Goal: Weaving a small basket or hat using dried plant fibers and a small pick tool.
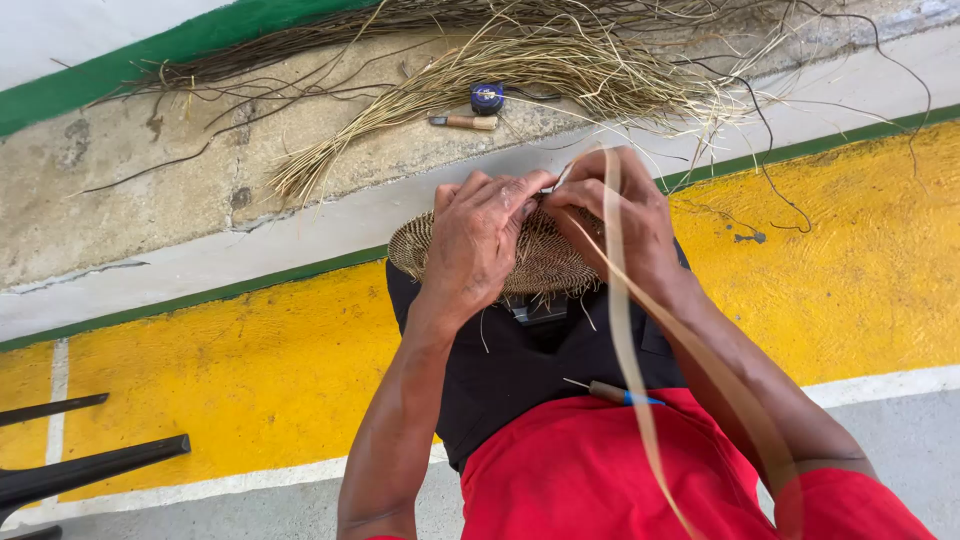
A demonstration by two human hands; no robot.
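Both hands are closed on a round, flat woven disc of tan fibre (540, 255) at frame centre: left hand (478, 235) gripping its top, right hand (615, 215) pinching a long pale fibre strip (625, 330) at its edge.

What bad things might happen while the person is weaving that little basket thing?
The long pale strip pinched by the right hand curves loose over the lap and might snag or kink. The small tool resting on the lap could slide off. The left hand covers the woven disc, hiding stitches.
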